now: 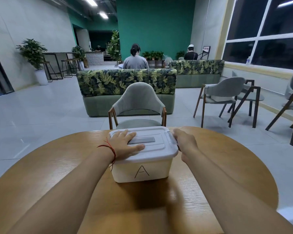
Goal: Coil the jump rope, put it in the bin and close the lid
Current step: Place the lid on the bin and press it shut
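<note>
Two hands on the closed bin

At frame centre, the white bin [142,169] is set on the tabletop [57,166], lid [152,146] on. The left hand [125,142] is pressed flat on it, nothing grasped; the side latch [173,140] is covered by the right hand [184,141], its grip hidden.

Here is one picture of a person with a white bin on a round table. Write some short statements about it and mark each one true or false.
1. The lid sits on top of the bin. True.
2. The left hand lies flat on the lid. True.
3. The jump rope lies on the table beside the bin. False: no rope is in view.
4. The right hand rests on the table, away from the bin. False: it is at the lid's right-end latch.
5. The bin's front shows the letter A. True.
</note>
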`<state>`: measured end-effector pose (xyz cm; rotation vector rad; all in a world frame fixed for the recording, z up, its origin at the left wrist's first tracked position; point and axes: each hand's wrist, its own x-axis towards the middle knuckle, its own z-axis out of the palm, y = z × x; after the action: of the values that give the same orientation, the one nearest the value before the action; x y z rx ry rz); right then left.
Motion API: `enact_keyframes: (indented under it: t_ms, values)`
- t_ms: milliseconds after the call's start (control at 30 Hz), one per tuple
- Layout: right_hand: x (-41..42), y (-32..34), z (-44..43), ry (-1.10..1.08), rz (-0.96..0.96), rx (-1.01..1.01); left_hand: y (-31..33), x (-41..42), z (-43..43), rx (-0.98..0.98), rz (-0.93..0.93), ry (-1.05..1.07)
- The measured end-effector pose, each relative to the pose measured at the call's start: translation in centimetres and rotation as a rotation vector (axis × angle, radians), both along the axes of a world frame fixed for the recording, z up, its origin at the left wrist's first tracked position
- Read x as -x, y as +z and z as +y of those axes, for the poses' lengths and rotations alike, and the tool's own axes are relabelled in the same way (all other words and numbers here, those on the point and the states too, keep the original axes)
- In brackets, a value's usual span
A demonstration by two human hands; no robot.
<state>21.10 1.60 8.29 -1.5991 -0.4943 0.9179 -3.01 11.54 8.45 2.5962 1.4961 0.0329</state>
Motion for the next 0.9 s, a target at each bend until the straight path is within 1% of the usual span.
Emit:
enact_keyframes:
  t_ms: [67,133,233,300,367,400,433,500,600,667,733,800,900]
  values:
    - [0.8,0.3,0.4,-0.029,-0.135,0.0,0.0,0.0,-0.2,-0.002,0.014,0.009]
    - [0.9,0.0,0.4,-0.018,-0.197,-0.005,0.1,-0.1,-0.3,-0.003,0.004,0.019]
    - [0.8,-0.9,-0.3,0.037,-0.149,-0.062,0.1,-0.7,-0.8,-0.022,-0.019,0.11]
    - [1.5,-1.7,-1.3,-0.029,-0.217,-0.083,0.3,-1.7,-1.6,-0.067,0.036,0.259]
    - [2.5,-3.1,-1.9,-0.121,-0.214,-0.053,0.8,-2.8,-2.6,-0.11,0.105,0.383]
    - [3.2,-3.6,-2.0,-0.081,-0.167,-0.035,1.2,-3.3,-3.1,-0.136,0.133,0.416]
    - [3.9,-3.7,-2.1,0.01,-0.104,-0.024,1.5,-3.6,-3.4,-0.168,0.164,0.425]
    - [5.1,-3.4,-2.0,0.189,-0.01,-0.009,1.8,-4.0,-3.5,-0.22,0.192,0.398]
    - [5.5,-3.4,-0.8,0.25,0.035,-0.003,1.6,-3.6,-4.0,-0.299,0.136,0.364]
    - [5.3,-3.6,0.1,0.301,0.085,0.027,0.5,-3.3,-4.0,-0.341,0.038,0.274]
    - [5.6,-3.0,0.3,0.353,0.116,0.033,-0.5,-2.8,-3.6,-0.22,-0.067,0.159]
    - [6.1,-2.7,0.6,0.367,0.12,0.009,-0.8,-2.3,-2.8,-0.08,-0.067,0.118]
    - [8.1,-2.7,1.8,0.397,0.1,-0.001,-0.8,0.2,-1.4,-0.055,-0.034,0.102]
